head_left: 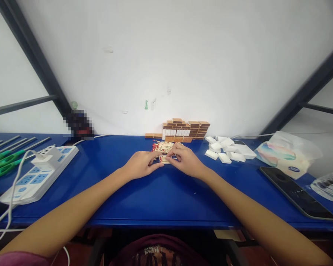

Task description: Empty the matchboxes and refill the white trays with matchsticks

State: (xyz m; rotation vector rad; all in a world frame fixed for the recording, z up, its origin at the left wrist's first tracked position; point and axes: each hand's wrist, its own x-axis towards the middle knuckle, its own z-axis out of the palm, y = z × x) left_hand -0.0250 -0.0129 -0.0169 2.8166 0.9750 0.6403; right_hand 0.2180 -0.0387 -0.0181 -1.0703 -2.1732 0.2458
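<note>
A small white matchbox tray (164, 159) with red-tipped matches lying in it sits between my hands on the blue table. My left hand (141, 163) grips its left end with thumb and fingers. From the right, my right hand (187, 159) has its fingers pinched together over the tray, on the matches there; how many it holds is hidden. Just behind the tray lies a loose pile of matches (166, 147), their red heads mostly to the left.
Stacked brown matchboxes (199, 129) stand against the wall. Several white trays (224, 157) lie to the right, with a phone (296, 192) and a tissue pack (291, 155) farther over. At left are a power strip (39, 177) with cables and green-handled tools (2, 160).
</note>
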